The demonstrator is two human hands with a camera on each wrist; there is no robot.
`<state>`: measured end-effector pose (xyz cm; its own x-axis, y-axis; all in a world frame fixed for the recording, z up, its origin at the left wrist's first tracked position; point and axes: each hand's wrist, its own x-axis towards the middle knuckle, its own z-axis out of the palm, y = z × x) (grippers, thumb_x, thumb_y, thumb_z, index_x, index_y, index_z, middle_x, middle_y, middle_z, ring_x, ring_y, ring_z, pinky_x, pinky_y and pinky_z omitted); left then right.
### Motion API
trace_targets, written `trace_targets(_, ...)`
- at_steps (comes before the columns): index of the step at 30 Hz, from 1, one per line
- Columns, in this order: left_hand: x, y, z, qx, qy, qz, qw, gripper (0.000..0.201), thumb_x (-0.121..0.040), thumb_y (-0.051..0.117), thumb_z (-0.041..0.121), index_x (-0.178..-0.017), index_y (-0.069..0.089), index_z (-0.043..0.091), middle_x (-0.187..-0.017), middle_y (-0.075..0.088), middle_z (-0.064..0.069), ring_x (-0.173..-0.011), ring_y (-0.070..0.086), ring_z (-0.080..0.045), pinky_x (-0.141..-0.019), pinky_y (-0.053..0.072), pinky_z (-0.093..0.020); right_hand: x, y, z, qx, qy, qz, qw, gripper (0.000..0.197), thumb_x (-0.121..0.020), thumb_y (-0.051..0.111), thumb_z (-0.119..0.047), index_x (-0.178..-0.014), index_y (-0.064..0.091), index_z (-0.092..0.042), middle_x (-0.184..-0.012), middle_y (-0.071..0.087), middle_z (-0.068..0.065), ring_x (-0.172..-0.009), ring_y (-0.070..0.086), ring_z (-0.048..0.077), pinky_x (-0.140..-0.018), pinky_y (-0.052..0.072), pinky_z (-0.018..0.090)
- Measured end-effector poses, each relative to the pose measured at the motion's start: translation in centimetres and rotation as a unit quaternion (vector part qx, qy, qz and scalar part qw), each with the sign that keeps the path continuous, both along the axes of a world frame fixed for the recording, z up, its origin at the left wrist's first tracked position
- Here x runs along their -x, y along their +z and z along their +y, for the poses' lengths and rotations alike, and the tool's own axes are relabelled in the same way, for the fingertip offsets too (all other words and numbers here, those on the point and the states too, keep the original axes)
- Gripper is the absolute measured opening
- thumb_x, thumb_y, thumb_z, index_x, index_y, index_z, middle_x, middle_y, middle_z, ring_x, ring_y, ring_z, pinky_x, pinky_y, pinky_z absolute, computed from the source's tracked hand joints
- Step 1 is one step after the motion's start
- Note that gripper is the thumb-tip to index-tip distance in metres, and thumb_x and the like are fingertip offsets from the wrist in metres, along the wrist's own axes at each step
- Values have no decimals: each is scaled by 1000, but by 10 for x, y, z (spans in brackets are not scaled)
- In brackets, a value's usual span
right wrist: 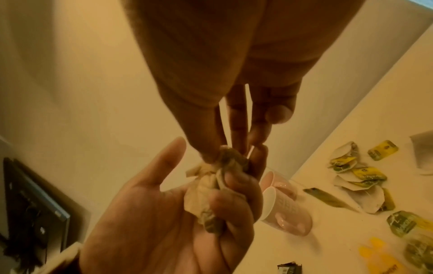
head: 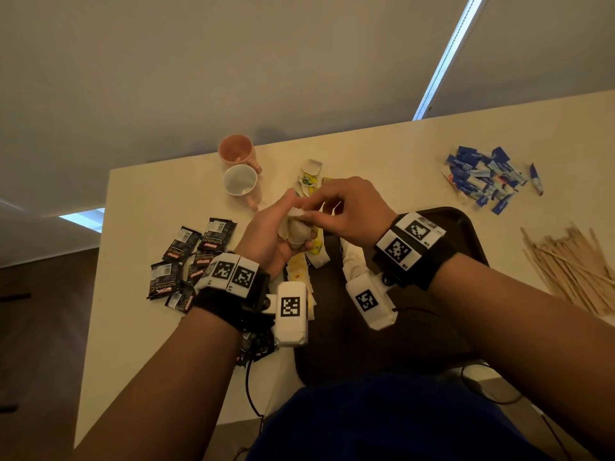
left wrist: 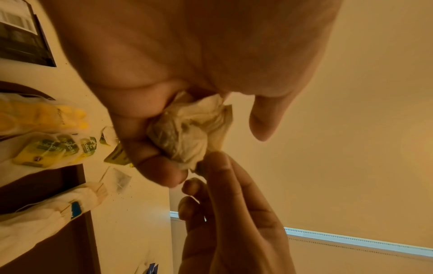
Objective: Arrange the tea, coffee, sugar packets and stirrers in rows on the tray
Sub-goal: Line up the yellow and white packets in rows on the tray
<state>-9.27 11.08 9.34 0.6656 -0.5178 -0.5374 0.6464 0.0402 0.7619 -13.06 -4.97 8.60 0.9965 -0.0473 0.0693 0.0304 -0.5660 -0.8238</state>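
Left hand (head: 266, 237): palm up above table (head: 159, 201), fingers curled round bunched tea bags (head: 296, 232).
Right hand (head: 352, 211): thumb and fingertip pinching top of bunch, possibly one bag's corner.
Tray (head: 466, 234): dark, just beneath right wrist.

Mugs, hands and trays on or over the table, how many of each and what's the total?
Mugs: 2, one peach, one white
Hands: 2, left hand and right hand, both on a bunch of tea bags
Trays: 1, dark tray
Total: 5
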Motion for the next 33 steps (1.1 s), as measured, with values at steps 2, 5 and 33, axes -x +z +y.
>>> trace_targets(2,3,0,1,-9,-14,-38,999,24,-98,53,30,-106,63,10,-85,65,-6,-67,61,-16,-59,51,-26,1,-1,-3,-9,-23,22,999,11,-83,73,-29,-88,78,-19,-74,69,-15,-64,61,1,-60,43,14)
trace_targets(5,8,-2,2,-44,-32,-91,994,10,-95,60,7,-101,63,14,-86,72,-4,-68,63,-15,-59,53,-25,4,-4,-8,-49,-69,29,996,10,-85,68,-20,-83,76,-14,-72,71,-5,-66,67,10,-64,56,31)
trace_targets(33,-1,30,-16,-134,27,-301,944,9,-94,67,21,-94,73,15,-67,59,-12,-45,45,-13,-40,33,-21,38,-11,-18,-238,4,120,964,29,-90,67,-19,-119,65,-17,-115,68,-5,-109,62,4,-93,51,27)
